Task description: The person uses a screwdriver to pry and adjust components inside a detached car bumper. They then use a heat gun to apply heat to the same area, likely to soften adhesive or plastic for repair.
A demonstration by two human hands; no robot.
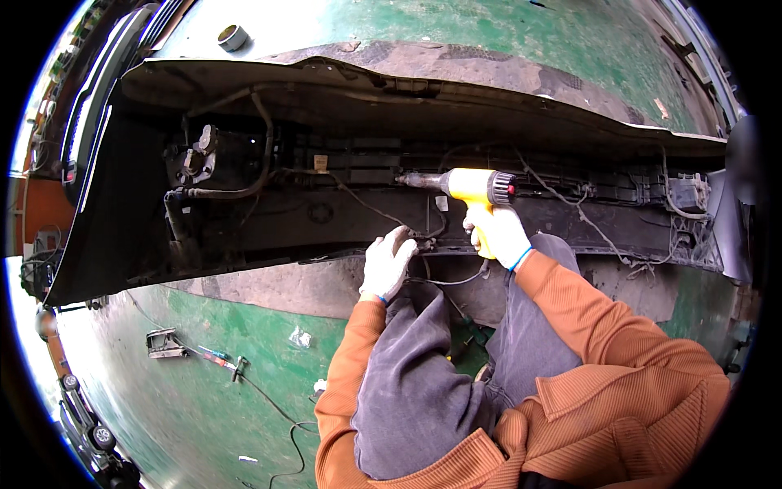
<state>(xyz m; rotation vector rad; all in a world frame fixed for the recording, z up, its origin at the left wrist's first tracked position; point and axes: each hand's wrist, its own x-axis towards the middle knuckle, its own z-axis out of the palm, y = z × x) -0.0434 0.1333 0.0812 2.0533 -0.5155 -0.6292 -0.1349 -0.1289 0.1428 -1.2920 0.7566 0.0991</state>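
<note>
A large dark car bumper (269,220) lies across in front of me with its inner side facing up. My right hand (503,235), in a white glove, grips the handle of a yellow heat gun (470,184). Its metal nozzle (418,180) points left over the bumper's inside. Close to the bumper's near edge, my gloved left hand (388,259) has its fingers bent around thin wiring (419,237); the fingertips are partly hidden. Cable runs along the bumper's length past both hands.
A round lamp unit (199,155) sits at the bumper's left end. On the green floor (269,318) lie a small dark part (166,344), a tool with a cable (238,368) and a clear plastic bag (300,337). A roll of tape (232,37) is beyond the bumper.
</note>
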